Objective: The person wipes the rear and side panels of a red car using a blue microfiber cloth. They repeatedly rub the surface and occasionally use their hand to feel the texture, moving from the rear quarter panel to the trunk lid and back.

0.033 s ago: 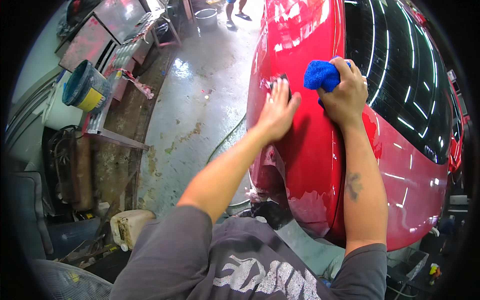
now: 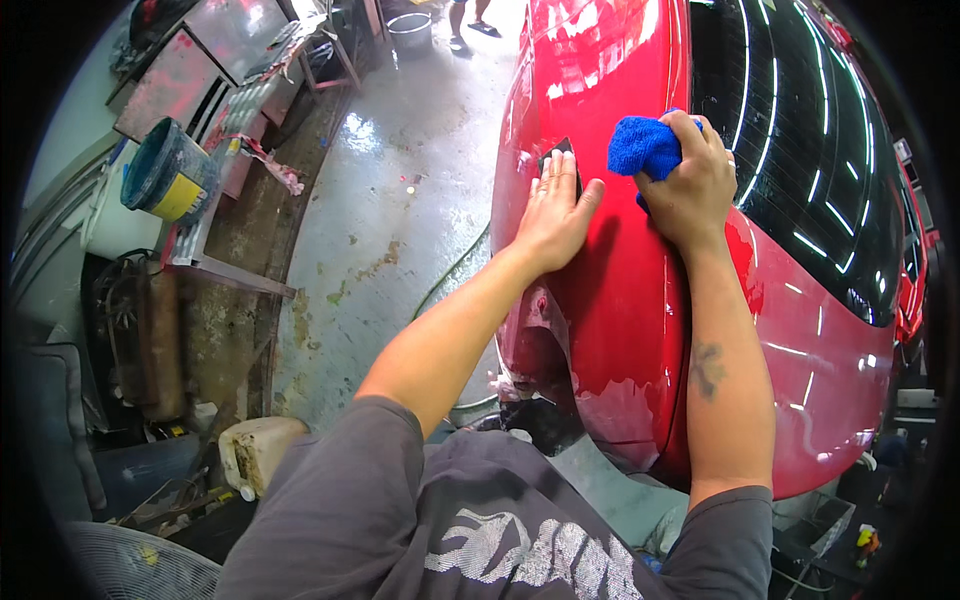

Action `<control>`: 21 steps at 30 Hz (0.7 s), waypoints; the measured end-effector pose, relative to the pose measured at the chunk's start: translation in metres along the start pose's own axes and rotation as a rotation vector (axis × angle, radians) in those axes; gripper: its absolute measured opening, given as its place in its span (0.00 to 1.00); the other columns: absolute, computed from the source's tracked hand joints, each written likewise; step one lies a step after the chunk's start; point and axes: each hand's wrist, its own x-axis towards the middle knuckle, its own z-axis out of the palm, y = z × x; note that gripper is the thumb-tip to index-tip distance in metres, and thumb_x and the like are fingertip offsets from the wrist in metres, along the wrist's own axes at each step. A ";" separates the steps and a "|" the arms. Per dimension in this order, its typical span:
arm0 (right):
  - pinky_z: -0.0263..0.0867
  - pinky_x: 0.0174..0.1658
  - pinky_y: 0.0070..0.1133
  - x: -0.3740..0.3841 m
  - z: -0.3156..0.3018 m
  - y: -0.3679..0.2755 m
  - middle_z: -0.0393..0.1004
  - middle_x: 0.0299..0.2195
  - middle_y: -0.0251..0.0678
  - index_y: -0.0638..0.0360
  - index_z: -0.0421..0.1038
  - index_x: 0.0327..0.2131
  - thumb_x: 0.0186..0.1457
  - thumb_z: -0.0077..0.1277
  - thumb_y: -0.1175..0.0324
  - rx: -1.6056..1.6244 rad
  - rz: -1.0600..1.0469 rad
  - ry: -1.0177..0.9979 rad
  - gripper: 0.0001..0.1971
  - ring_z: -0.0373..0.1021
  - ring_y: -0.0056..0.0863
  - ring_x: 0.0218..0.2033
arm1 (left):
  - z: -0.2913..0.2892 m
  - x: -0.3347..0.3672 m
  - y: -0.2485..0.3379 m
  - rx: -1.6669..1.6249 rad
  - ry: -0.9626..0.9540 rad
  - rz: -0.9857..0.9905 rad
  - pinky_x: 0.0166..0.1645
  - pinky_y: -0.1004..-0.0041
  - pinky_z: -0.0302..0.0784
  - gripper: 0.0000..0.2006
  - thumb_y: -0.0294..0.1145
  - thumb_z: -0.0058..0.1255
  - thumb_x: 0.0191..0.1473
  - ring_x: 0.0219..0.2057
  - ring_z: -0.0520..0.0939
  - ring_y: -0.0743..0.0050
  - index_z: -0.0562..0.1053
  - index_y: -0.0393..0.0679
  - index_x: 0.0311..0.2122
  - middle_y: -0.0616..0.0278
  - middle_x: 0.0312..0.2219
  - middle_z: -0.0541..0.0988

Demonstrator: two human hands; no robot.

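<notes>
My left hand [image 2: 553,217] lies with straight fingers on the red car's [image 2: 625,250] rear side panel. Under the fingers it presses a dark piece of sandpaper [image 2: 562,150], whose edge shows past the fingertips; the thumb stands apart. Closed around a bunched blue cloth [image 2: 643,147], my right hand [image 2: 694,180] rests over the bodywork beside the dark rear window [image 2: 790,130]. Part of the cloth is hidden by the palm. The panel is glossy and wet-looking, with duller pinkish patches near its lower corner.
At the left, a dark bucket with a yellow label [image 2: 182,198] stands by a metal bench [image 2: 240,275]. A dirty plastic jug [image 2: 262,452] and a fan guard [image 2: 145,560] are lower left. A hose [image 2: 455,275] crosses the floor. Far off are a grey bucket [image 2: 410,35] and a person's legs [image 2: 470,20].
My left hand has shifted slightly down and come into sharper view with the sandpaper under it. The right hand and cloth stay nearly in place.
</notes>
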 end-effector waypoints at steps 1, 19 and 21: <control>0.70 0.50 0.42 -0.004 0.002 0.001 0.79 0.40 0.36 0.47 0.77 0.44 0.40 0.75 0.61 0.000 0.005 -0.020 0.26 0.77 0.44 0.46 | 0.007 0.000 0.008 -0.117 0.022 -0.156 0.78 0.42 0.43 0.33 0.41 0.35 0.76 0.76 0.49 0.25 0.48 0.26 0.74 0.22 0.72 0.50; 0.74 0.45 0.42 -0.004 -0.003 0.009 0.79 0.39 0.36 0.47 0.77 0.44 0.43 0.74 0.59 0.084 0.060 -0.019 0.23 0.78 0.45 0.43 | -0.048 -0.115 0.111 -0.220 -0.232 -0.282 0.79 0.43 0.32 0.51 0.63 0.38 0.71 0.78 0.39 0.29 0.39 0.24 0.75 0.24 0.75 0.40; 0.74 0.45 0.41 -0.002 -0.001 0.009 0.79 0.39 0.36 0.47 0.77 0.44 0.44 0.74 0.59 0.090 0.033 0.015 0.23 0.78 0.46 0.43 | -0.051 -0.114 0.111 -0.184 -0.232 -0.290 0.79 0.46 0.32 0.50 0.62 0.38 0.71 0.78 0.40 0.32 0.40 0.23 0.75 0.24 0.75 0.42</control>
